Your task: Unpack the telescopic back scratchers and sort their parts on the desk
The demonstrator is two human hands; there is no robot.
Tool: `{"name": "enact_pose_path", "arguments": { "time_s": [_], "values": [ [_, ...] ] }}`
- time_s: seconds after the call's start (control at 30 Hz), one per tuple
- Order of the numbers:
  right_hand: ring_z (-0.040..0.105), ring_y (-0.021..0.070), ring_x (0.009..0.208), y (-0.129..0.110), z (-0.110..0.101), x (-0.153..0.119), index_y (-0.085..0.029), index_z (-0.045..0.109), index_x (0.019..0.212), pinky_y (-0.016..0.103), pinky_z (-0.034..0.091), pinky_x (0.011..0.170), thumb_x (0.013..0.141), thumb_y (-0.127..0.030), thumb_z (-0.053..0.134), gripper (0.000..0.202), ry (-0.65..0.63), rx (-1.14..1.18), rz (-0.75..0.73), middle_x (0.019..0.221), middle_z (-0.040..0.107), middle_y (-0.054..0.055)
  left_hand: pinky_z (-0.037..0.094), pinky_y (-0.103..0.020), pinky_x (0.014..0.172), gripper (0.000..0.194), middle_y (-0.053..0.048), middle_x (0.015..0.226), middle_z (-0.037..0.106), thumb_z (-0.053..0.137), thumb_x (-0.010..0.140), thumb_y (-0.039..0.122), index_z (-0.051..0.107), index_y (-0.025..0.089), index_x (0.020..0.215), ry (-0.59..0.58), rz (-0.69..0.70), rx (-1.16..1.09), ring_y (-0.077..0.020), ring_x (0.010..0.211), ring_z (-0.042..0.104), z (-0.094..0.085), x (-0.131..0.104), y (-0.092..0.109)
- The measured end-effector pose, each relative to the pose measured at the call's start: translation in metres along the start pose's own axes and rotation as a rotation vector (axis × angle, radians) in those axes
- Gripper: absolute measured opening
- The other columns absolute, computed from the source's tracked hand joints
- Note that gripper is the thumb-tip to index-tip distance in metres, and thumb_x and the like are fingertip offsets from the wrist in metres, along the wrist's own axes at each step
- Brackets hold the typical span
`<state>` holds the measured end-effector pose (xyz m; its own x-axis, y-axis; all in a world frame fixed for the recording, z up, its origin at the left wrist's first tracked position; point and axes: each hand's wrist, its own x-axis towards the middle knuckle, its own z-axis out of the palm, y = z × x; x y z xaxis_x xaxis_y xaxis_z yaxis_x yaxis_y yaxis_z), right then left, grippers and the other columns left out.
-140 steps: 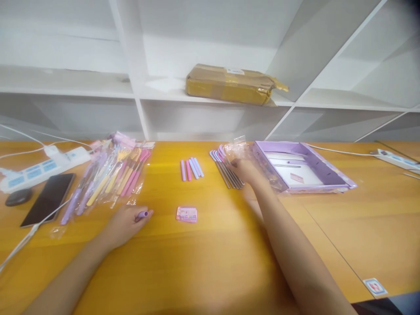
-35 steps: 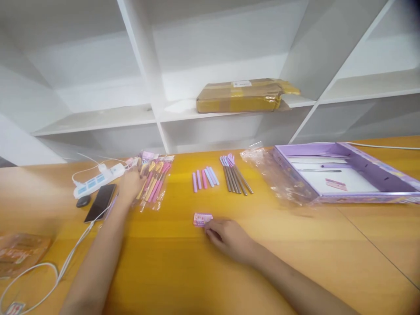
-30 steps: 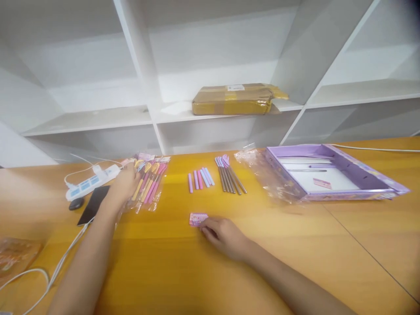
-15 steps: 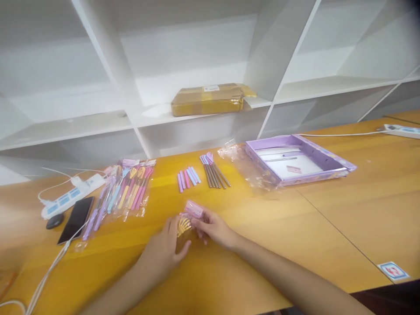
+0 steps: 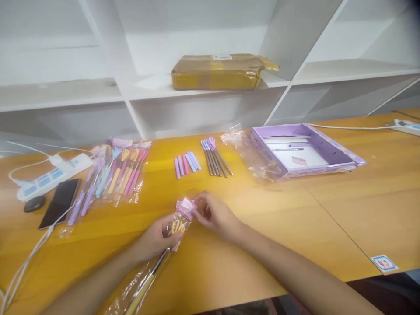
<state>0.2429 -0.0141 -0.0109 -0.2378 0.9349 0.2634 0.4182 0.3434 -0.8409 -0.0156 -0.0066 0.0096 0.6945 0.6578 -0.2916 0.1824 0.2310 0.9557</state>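
A yellow back scratcher (image 5: 177, 226) in a clear plastic bag lies slanted in front of me, its metal rod and yellow handle (image 5: 140, 294) running down to the lower left. My left hand (image 5: 163, 234) is wrapped around the bag just below the hand-shaped head. At the bag's top is a pink header card (image 5: 186, 207), and my right hand (image 5: 215, 215) pinches its right edge. Beyond my hands lie several short pink, purple and blue handle tubes (image 5: 186, 165) and, beside them, a group of metal rods with blue and purple scratcher heads (image 5: 215, 158).
Several bagged back scratchers (image 5: 116, 173) lie at the left, near a phone (image 5: 61, 203), a mouse (image 5: 34, 204) and a power strip (image 5: 54, 177). At the right stands an open purple box (image 5: 344, 151) with loose plastic wrap (image 5: 262, 159). A taped carton (image 5: 216, 74) rests on the shelf behind.
The bagged scratcher's rod and handle have come into view at the lower left. My left hand now grips below its head, and my right hand has shifted to the header card's edge.
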Motion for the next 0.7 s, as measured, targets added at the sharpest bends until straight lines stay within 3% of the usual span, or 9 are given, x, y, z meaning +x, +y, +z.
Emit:
{"name": "enact_pose_path", "arguments": {
  "time_s": [0.13, 0.33, 0.57, 0.7],
  "values": [
    [0.063, 0.0135, 0.07, -0.006, -0.001, -0.002, -0.024, 0.055, 0.116, 0.028, 0.05, 0.062, 0.103, -0.027, 0.059, 0.014, 0.05, -0.03, -0.044, 0.102, 0.066, 0.005, 0.05, -0.024, 0.063, 0.061, -0.001, 0.088, 0.061, 0.07, 0.099, 0.046, 0.055, 0.021, 0.152, -0.029, 0.031, 0.021, -0.0107, 0.066, 0.05, 0.002, -0.001, 0.002],
    [0.059, 0.0158, 0.067, -0.012, -0.005, 0.0, -0.026, 0.052, 0.11, 0.029, 0.048, 0.06, 0.111, -0.039, 0.048, 0.014, 0.119, 0.064, 0.026, 0.084, 0.063, 0.001, 0.048, -0.023, 0.062, 0.061, 0.0, 0.088, 0.058, 0.068, 0.1, 0.042, 0.052, 0.02, 0.155, -0.058, 0.04, 0.034, -0.0104, 0.066, 0.049, 0.002, -0.002, 0.001],
    [0.063, 0.0167, 0.078, -0.01, -0.003, -0.001, -0.025, 0.049, 0.099, 0.029, 0.05, 0.066, 0.112, -0.027, 0.047, 0.013, 0.206, 0.126, -0.226, 0.091, 0.063, 0.004, 0.049, -0.023, 0.061, 0.067, 0.0, 0.087, 0.058, 0.069, 0.099, 0.044, 0.048, 0.019, 0.159, -0.053, 0.044, 0.035, -0.0091, 0.062, 0.046, -0.004, -0.001, -0.004],
    [0.062, 0.0164, 0.08, -0.014, -0.008, 0.002, -0.024, 0.055, 0.098, 0.028, 0.048, 0.066, 0.108, -0.014, 0.047, 0.016, 0.167, 0.118, -0.339, 0.091, 0.063, 0.004, 0.049, -0.022, 0.06, 0.066, 0.001, 0.083, 0.058, 0.068, 0.099, 0.042, 0.05, 0.018, 0.158, -0.065, 0.07, 0.088, -0.0091, 0.062, 0.047, -0.004, -0.002, 0.0]
  ]
}}
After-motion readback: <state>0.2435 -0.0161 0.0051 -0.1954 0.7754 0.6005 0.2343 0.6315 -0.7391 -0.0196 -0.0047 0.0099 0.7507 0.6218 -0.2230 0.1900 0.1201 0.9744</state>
